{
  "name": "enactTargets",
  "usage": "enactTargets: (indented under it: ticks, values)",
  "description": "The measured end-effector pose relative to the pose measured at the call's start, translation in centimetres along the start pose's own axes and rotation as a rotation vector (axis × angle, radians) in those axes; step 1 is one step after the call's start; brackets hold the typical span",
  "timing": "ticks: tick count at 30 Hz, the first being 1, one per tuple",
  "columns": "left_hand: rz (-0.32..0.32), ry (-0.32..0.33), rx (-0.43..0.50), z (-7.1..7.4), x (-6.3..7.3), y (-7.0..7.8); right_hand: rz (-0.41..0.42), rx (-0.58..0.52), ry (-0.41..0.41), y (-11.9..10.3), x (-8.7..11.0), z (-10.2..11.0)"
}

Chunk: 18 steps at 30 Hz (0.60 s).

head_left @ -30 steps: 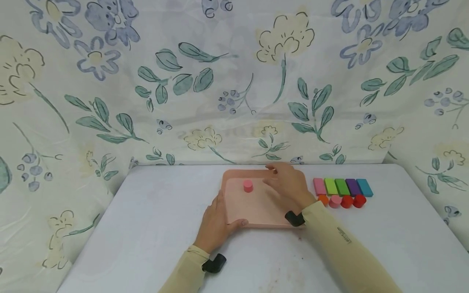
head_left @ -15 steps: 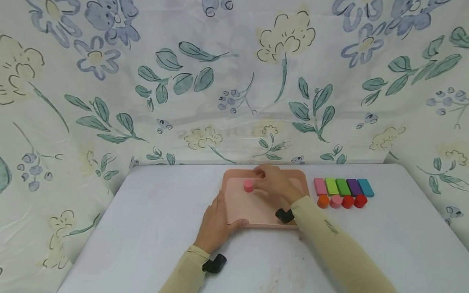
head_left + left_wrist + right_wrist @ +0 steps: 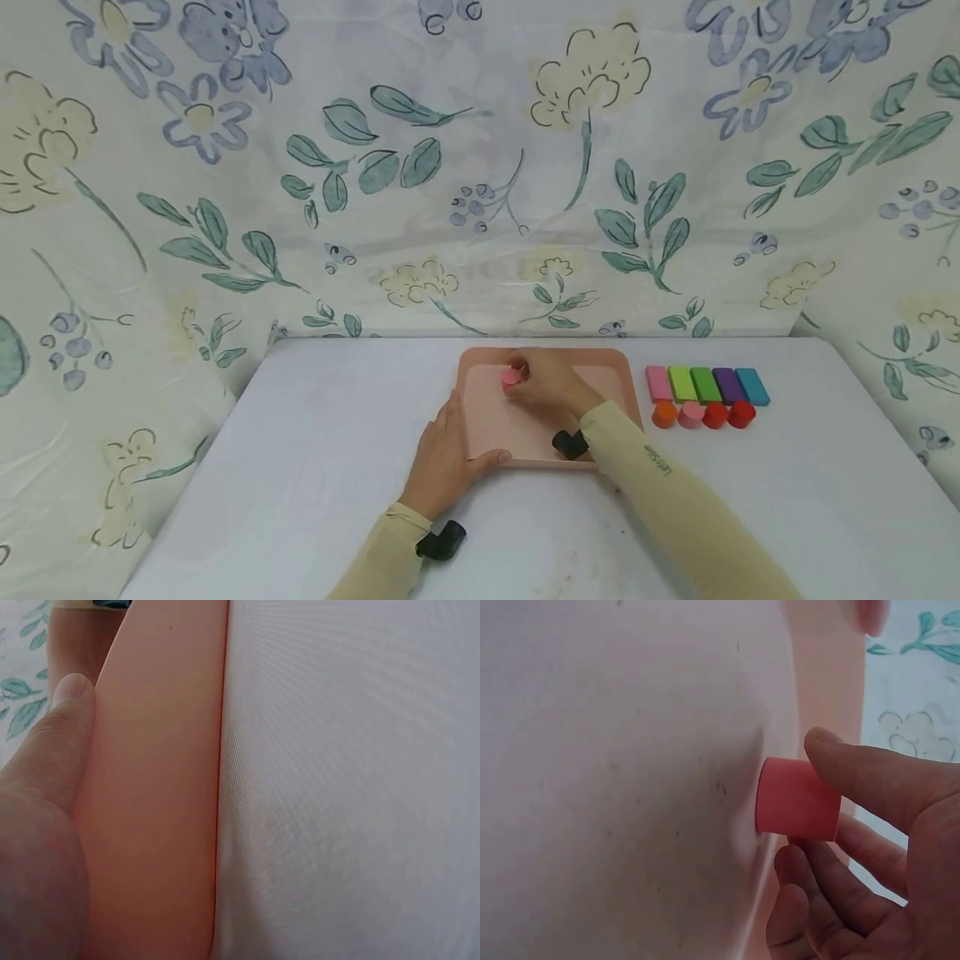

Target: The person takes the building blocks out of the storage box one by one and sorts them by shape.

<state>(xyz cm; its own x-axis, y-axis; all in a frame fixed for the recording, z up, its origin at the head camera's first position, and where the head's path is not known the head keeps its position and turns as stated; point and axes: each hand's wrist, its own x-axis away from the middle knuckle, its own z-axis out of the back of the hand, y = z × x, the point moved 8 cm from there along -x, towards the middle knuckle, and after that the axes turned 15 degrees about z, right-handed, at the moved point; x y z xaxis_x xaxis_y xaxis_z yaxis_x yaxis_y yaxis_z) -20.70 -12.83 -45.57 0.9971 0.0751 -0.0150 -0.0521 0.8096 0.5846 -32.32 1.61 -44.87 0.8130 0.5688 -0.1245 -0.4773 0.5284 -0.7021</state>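
Observation:
A shallow pink tray [image 3: 487, 429] lies on the white table. My left hand [image 3: 441, 458] rests against its near left corner, fingers straight along the left side and thumb on the front wall; the left wrist view shows that thumb [image 3: 60, 739] flat against the tray's outer wall [image 3: 154, 787]. Over the back of the tray, my right hand [image 3: 547, 379] pinches a small pink cylinder block [image 3: 511, 377]. In the right wrist view the cylinder block [image 3: 799, 799] sits between thumb and fingers, close to the tray floor. Whether it touches the floor is hard to tell.
Right of the tray stands a row of flat rectangular blocks [image 3: 703, 385] in pink, lime, green, purple and blue. In front of them are several cylinder blocks [image 3: 692, 415], orange, pink and red. A floral cloth [image 3: 420, 242] hangs behind the table [image 3: 337, 417].
My right hand has moved left across the tray to the pink cylinder block and now pinches it. The left hand has stayed at the tray's corner.

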Motion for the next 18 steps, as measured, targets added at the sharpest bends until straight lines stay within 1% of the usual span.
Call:
enactTargets:
  ticks: [6, 11, 18]
  values:
    - [-0.009, 0.003, -0.009, 0.00, -0.01, 0.08, 0.038, 0.010, 0.004, -0.24, -0.19, -0.41]
    - [-0.004, -0.001, -0.012, 0.02, 0.04, 0.12, 0.031, 0.044, -0.024, -0.48, -0.24, -0.61]
    - [-0.006, -0.001, -0.020, 0.05, 0.07, 0.13, 0.028, 0.077, -0.023, -0.47, -0.30, -0.61]
